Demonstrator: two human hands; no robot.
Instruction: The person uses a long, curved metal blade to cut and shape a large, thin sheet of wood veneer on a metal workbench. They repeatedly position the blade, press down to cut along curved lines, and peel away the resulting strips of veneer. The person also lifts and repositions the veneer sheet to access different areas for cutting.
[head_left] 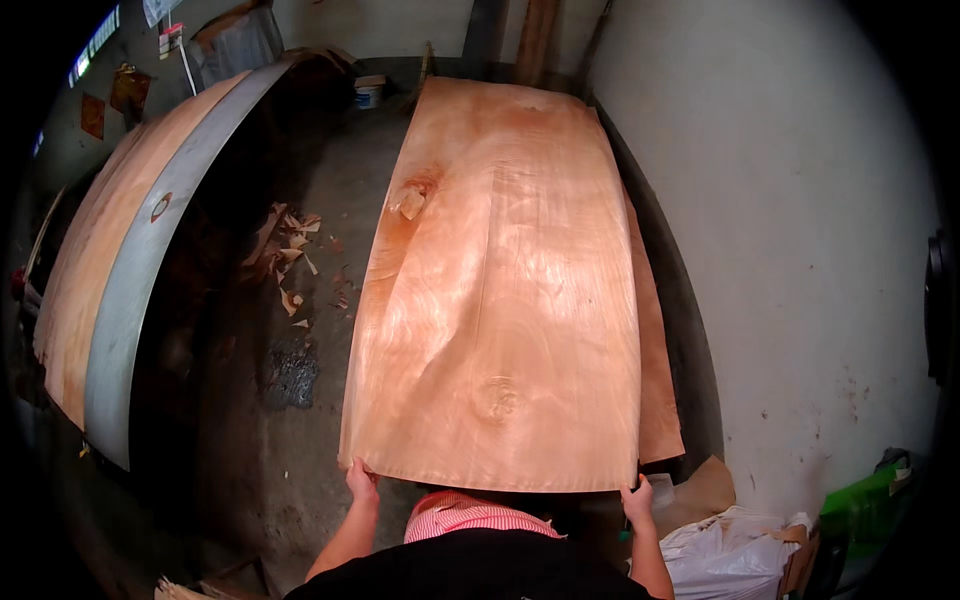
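A large, thin sheet of wood veneer (540, 330) stretches away from me, reddish-brown, wavy, with a knot near its front edge and a torn patch at the far left side. My left hand (362, 482) is closed on its near left corner. At the near right corner my right hand (638, 500) grips the edge, with the thumb on top. A small dark object with a green part shows beside the right hand; its kind is not clear. Another veneer sheet (660, 370) sticks out from beneath on the right. My fingers under the sheet are hidden.
To the left stands a stack of veneer sheets (110, 240) with a grey metal-edged table side (150, 250). Veneer scraps (290, 250) litter the concrete floor. A white wall (780, 250) runs along the right. White plastic bags (730, 555) and a green bag (860, 505) lie near right. A small bucket (368, 95) stands far back.
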